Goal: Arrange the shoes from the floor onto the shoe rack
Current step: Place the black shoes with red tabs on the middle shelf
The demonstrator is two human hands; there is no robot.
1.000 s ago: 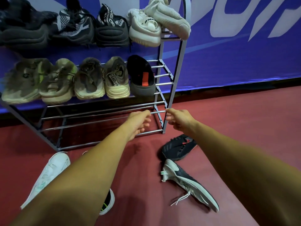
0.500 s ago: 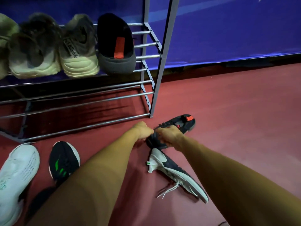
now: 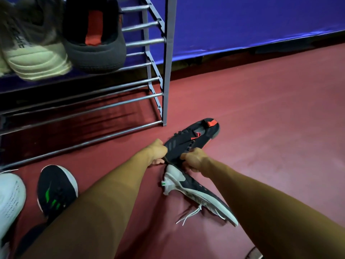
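A black shoe with red accents lies on the red floor just right of the shoe rack's front post. My left hand grips its toe end and my right hand grips its side near the laces. A black and white shoe with loose white laces lies below it. At the lower left are a black shoe with green stripes and a white shoe. On the rack's shelf sit a cream shoe and a black shoe with a red insole.
The rack's two lowest tiers of metal rods hold nothing in view. A blue banner runs along the wall behind. Open red floor stretches to the right. A dark object pokes in at the bottom edge.
My hands dropped from the rack's lower rods down to the black and red shoe on the floor and closed on it. The view tilted downward and moved closer.
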